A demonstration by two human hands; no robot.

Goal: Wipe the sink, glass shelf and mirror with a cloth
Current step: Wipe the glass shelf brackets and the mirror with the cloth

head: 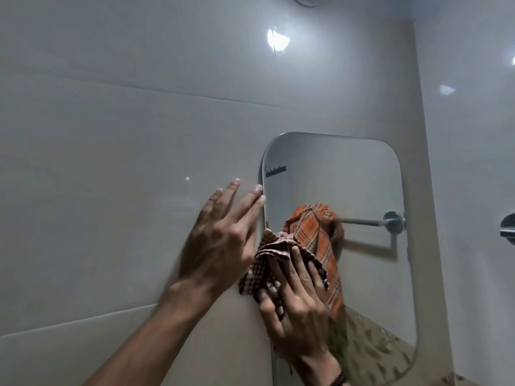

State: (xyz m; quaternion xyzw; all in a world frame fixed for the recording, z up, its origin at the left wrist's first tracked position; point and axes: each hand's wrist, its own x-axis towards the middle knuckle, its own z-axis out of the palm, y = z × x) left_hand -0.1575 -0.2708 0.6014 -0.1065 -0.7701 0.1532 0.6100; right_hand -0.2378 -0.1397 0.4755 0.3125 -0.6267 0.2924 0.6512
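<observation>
A rounded rectangular mirror (348, 176) hangs on the tiled wall. My right hand (295, 296) presses a bunched brown checked cloth (264, 257) flat against the mirror's lower left part, fingers spread over the cloth. My left hand (220, 232) lies open against the wall tiles, its fingertips at the mirror's left edge. An orange checked cloth and a towel bar show as reflections in the glass. Sink and glass shelf are out of view.
Glossy pale wall tiles (111, 162) fill the left and top. A side wall at the right carries a chrome fitting (508, 227). A lamp's glare (277, 39) shines on the upper tile.
</observation>
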